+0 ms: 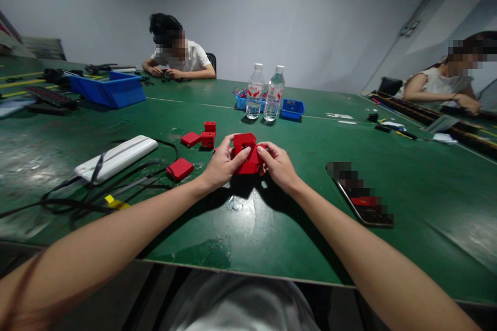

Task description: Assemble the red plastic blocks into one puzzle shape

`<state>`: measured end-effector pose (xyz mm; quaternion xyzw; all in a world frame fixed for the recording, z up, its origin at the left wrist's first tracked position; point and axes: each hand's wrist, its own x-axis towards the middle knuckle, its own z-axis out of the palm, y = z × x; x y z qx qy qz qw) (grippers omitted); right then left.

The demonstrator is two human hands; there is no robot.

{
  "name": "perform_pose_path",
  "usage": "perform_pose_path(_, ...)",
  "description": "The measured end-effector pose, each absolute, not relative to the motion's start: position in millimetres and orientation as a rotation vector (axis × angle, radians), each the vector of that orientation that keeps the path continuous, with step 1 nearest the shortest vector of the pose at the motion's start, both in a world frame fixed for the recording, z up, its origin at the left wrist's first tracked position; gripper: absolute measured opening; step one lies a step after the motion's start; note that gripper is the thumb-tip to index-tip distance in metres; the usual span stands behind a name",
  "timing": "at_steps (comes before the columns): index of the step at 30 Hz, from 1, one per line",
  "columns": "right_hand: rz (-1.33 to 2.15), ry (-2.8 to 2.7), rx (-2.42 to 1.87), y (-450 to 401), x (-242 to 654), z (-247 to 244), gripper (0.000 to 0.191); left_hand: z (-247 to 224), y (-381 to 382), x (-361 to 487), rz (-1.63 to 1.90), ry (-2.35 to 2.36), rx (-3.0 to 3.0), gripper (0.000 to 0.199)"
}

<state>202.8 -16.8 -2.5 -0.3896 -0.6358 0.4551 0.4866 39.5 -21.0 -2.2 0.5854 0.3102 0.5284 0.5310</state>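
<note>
Between my two hands is a small red box-like part with an opening on the side facing me. My left hand grips it from the left, thumb across its front. From the right, my right hand pinches its edge between thumb and fingers. The part is held just above the green table, and its inside is mostly hidden by my thumbs. Left of my hands lie more red pieces: a flat red square block, another flat red block, and a small stack of red blocks.
A white power bank with tangled black cables lies at left, a phone at right. Two water bottles stand ahead beside a small blue tray. A larger blue bin is back left. Two people sit across and to the right.
</note>
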Motion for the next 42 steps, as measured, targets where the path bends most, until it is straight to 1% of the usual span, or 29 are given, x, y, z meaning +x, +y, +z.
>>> perform_pose_path(5,1.123,-1.541,-0.915,-17,201,-1,0.033,-2,-20,38,1.278,0.766,1.397,0.049)
perform_pose_path(11,0.959,-1.6,-0.953,-17,202,1,0.035,2,-22,39,1.312,0.844,1.398,0.046)
perform_pose_path(20,1.115,-1.584,-0.92,-21,201,0,0.038,1,-23,38,1.288,0.883,1.414,0.046)
perform_pose_path(25,1.093,-1.633,-0.911,-22,201,0,0.037,2,-22,38,1.295,0.89,1.39,0.041)
perform_pose_path(28,1.094,-1.691,-0.885,-21,203,-2,0.044,3,-23,39,1.269,0.916,1.327,0.034)
perform_pose_path(32,1.068,-1.765,-0.904,-22,205,-3,0.065,6,-23,40,1.216,0.9,1.156,0.025)
perform_pose_path(34,1.06,-1.791,-0.902,-23,205,-2,0.071,8,-23,40,1.134,0.864,1.075,0.026)
perform_pose_path(42,0.984,-1.872,-0.892,-26,208,3,0.066,13,-27,37,0.977,0.863,0.851,0.033)
